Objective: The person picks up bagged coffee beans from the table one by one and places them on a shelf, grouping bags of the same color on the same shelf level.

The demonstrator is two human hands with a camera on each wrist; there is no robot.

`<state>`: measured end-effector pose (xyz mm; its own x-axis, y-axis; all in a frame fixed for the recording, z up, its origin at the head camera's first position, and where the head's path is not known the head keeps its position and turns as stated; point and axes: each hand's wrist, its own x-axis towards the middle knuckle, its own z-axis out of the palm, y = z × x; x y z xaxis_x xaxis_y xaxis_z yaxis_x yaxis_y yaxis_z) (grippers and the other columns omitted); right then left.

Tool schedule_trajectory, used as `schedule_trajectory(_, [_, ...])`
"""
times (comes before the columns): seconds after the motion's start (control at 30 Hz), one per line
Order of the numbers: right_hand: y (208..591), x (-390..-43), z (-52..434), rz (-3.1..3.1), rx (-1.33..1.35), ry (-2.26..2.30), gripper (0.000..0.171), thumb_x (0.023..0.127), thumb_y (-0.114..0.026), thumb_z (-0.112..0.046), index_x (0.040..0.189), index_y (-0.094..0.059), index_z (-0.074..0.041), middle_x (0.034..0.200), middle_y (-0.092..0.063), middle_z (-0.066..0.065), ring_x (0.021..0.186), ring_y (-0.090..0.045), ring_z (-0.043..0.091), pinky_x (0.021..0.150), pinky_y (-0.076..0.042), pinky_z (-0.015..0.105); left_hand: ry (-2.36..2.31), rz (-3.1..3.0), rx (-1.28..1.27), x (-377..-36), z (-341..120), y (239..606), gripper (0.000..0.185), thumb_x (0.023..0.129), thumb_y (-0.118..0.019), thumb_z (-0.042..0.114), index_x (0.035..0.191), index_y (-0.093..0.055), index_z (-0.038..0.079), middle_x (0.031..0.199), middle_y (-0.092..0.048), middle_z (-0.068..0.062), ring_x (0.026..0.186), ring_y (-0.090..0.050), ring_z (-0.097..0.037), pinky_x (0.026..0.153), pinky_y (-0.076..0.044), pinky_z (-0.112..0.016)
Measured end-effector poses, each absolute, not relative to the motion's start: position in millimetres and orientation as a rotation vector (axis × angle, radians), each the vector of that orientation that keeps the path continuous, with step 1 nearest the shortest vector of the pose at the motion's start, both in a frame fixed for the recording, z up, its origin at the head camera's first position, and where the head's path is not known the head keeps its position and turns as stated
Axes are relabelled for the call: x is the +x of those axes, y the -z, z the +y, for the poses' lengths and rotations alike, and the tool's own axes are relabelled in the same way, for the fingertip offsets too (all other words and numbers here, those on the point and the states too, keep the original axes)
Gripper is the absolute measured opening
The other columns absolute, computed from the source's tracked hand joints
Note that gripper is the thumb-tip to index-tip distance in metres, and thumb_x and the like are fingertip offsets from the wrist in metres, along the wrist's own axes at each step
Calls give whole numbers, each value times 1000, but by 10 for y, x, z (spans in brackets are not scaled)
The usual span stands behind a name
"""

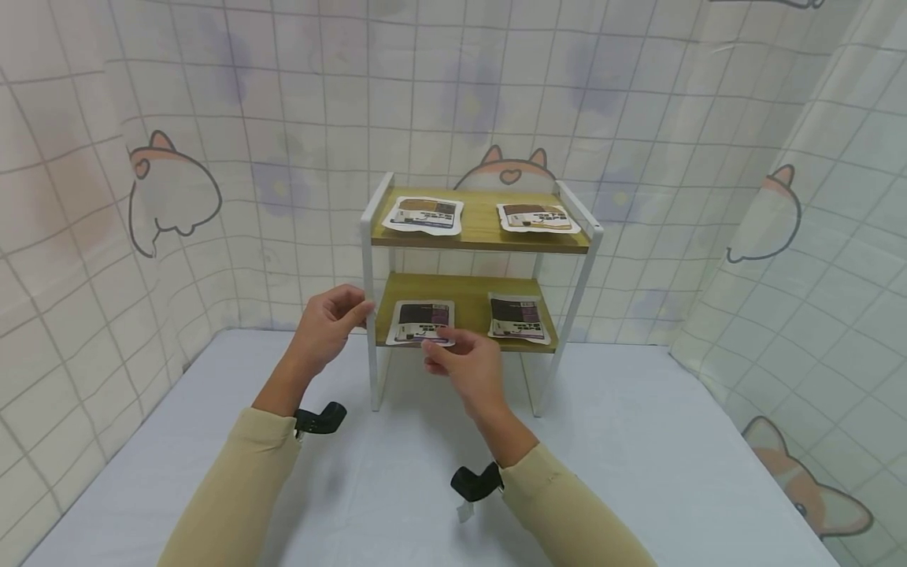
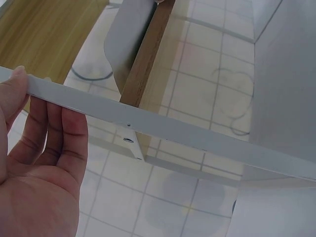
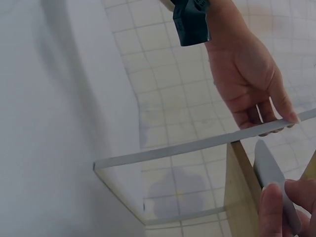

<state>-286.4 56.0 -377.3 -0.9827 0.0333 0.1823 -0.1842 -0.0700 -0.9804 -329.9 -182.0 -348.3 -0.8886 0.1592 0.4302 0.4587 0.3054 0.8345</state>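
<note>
Two-tier rack stands on the white counter; left hand grips its front-left post. Right hand pinches the front edge of the pouch on the lower shelf, left side. Pouch looks light, flat, floppy and slick; best held by its sealed edge.

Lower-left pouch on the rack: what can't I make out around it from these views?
- Pouch label: too small and blurred in the head view.
- Its front edge: covered by the right hand.
- Right wrist view: pouch edge-on, face hidden.
- Left hand on the rack post: left wrist view shows no pouch.
</note>
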Motion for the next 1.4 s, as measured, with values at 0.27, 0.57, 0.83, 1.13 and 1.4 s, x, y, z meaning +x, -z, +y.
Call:
schedule_trajectory(0.27, [3728, -2885, 545, -2017, 116, -2213, 35, 85, -84, -15, 115, -74, -1, 97, -76, 19, 72, -76, 18, 73, -63, 31, 1618, -2310, -561, -3297, -1821, 3484, 31, 102, -65, 32, 115, -68, 4, 112, -70, -15, 94, -66, -19, 85, -56, -22])
schedule_trajectory(0.57, [3679, -2895, 519, -2006, 86, -2225, 26, 87, -83, -14, 109, -76, -1, 99, -77, 21, 71, -76, 18, 71, -63, 31, 1630, -2311, -562, -3287, -1820, 3476, 35, 101, -66, 32, 115, -66, 1, 111, -70, -15, 94, -66, -18, 85, -56, -22])
schedule_trajectory(0.83, [3695, -2934, 492, -2019, 85, -2226, 25, 86, -83, -16, 105, -77, -2, 98, -77, 20, 72, -77, 19, 72, -63, 31, 1625, -2313, -554, -3284, -1823, 3471, 32, 101, -66, 33, 113, -67, 3, 109, -70, -12, 94, -65, -18, 85, -56, -22])
schedule_trajectory(1.13, [3688, -2981, 456, -1994, 82, -2229, 19, 88, -80, -10, 104, -76, 0, 96, -77, 20, 68, -75, 18, 69, -63, 32, 1635, -2297, -571, -3291, -1822, 3474, 32, 101, -66, 30, 114, -67, 0, 105, -69, -8, 92, -66, -17, 84, -56, -22])
schedule_trajectory(1.4, [3664, -2990, 447, -2003, 56, -2248, 17, 90, -79, -9, 104, -77, -1, 94, -77, 17, 69, -77, 20, 69, -63, 33, 1653, -2293, -557, -3305, -1811, 3475, 34, 101, -66, 28, 113, -65, -4, 103, -69, -10, 89, -66, -16, 85, -58, -25])
